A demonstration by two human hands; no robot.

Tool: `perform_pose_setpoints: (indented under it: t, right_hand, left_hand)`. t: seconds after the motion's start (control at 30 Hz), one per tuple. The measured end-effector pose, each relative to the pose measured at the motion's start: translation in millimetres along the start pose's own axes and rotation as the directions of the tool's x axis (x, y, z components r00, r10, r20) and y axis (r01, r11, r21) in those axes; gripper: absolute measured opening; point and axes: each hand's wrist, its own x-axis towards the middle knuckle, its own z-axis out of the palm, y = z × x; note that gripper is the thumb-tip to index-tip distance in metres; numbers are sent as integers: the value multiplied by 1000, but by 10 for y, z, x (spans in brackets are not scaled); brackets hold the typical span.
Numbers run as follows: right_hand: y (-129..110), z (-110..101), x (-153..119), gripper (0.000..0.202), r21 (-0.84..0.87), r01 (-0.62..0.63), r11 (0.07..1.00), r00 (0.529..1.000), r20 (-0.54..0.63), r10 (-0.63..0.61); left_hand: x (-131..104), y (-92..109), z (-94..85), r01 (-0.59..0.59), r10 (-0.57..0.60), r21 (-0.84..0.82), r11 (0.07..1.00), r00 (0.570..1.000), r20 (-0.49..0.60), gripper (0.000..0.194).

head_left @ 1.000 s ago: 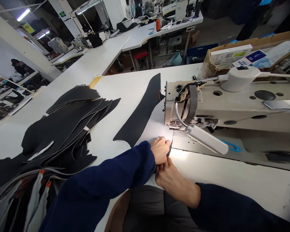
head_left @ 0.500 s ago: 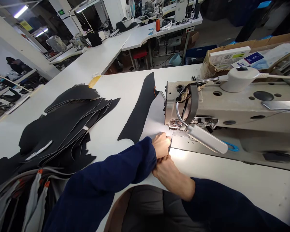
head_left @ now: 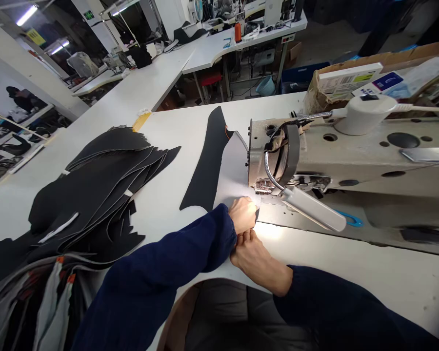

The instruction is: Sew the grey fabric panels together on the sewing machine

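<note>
Left of the grey industrial sewing machine [head_left: 351, 156], a fanned stack of black cut fabric pieces [head_left: 95, 185] lies on the white table [head_left: 161, 204]. Nearer the machine, a long black fabric strip [head_left: 207, 165] runs under its head; the left hand [head_left: 243, 214] presses it with curled fingers. The right hand [head_left: 258, 258] touches it just below, fingers hidden. Behind the machine, a brown cardboard box [head_left: 322, 92] holds printed cartons.

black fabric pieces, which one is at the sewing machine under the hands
The single long black piece lying alone beside the sewing machine, its near end under the left hand. The others sit stacked far left.
</note>
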Motion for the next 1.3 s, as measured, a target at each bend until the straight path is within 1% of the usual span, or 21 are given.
perform_pose_setpoints:
  t: [0.07, 0.13, 0.23, 0.33, 0.47, 0.6, 0.7, 0.87, 1.0, 1.07, 1.13, 1.2, 1.23, 1.3]
  right_hand:
    - [7, 77, -14, 21, -32, -29, 999, 999, -26, 28]
    - [9, 160, -31, 26, -71, -62, 996, 997, -56, 58]
    - [2, 220, -47, 33, -97, -85, 992, 991, -109, 74]
    - [7, 196, -55, 33, -62, -68, 996, 991, -117, 60]
    - [57, 186, -79, 31, -13, -73, 997, 989, -130, 71]
    - [107, 249, -106, 30, -11, -117, 993, 979, -168, 113]
    - [130, 289, -107, 30, -15, -115, 993, 977, -181, 110]
    - [177, 318, -95, 29, -25, -90, 996, 972, -221, 82]
    - [207, 324, -132, 33, -11, -92, 996, 978, -191, 88]
    - [212, 338, -168, 35, 2, -91, 996, 981, -174, 90]
    - [212, 369, -207, 36, 18, -97, 995, 977, -189, 98]
    - [205, 413, -240, 36, 36, -103, 994, 967, -232, 109]
    - [199, 436, -252, 36, 45, -106, 993, 961, -254, 114]
    - [180, 477, -268, 36, 56, -108, 993, 951, -285, 119]
  left_hand:
    - [4, -50, 18, -17, 17, 3, 1000, 999, -30, 31]
    - [-18, -114, 12, -71, 72, 39, 997, 997, -30, 33]
    - [-79, -175, -45, -139, 136, 71, 988, 990, 50, 33]
    - [-118, -145, -103, -150, 140, 100, 984, 985, 100, 27]
    - [-94, -63, -121, -146, 133, 146, 978, 986, 100, 25]
    - [-44, -53, -115, -136, 122, 147, 980, 987, 104, 26]
    - [-18, -73, -109, -117, 108, 111, 987, 991, 80, 25]
    - [69, -95, -55, -63, 63, 14, 998, 998, -2, 25]
    - [192, -95, 38, -63, 60, -41, 997, 995, -82, 24]
    - [199, -103, 89, -61, 52, -72, 996, 992, -117, 27]
    - [122, -124, 130, -68, 57, -79, 995, 989, -137, 32]
    - [-32, -155, 154, -74, 67, -42, 996, 986, -150, 39]
    - [-122, -170, 157, -71, 68, -14, 997, 987, -146, 42]
    - [-286, -185, 147, -68, 72, 45, 997, 993, -98, 44]
